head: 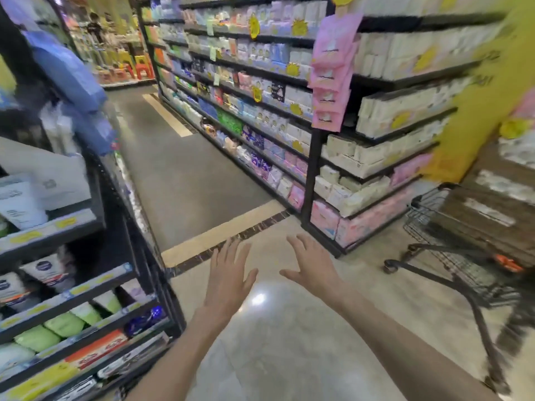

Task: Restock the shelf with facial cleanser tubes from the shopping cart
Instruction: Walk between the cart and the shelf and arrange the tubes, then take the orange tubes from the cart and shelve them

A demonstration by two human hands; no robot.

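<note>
My left hand (228,273) and my right hand (311,263) are held out in front of me over the shop floor, fingers spread and straight, holding nothing. The black shelf (86,287) with facial cleanser tubes stands at my left; white tubes (46,270) and green tubes (63,324) lie on its tiers. The dark wire shopping cart (451,256) stands at the right edge, well away from both hands. The view is blurred, and the cart's contents cannot be made out.
A long aisle runs ahead between shelf rows. The shelving unit (333,175) on the right holds white and pink packets, with pink hanging packs (333,73) on its corner. A yellow pillar (489,91) stands behind the cart. Red and yellow stools (136,66) stand at the far end.
</note>
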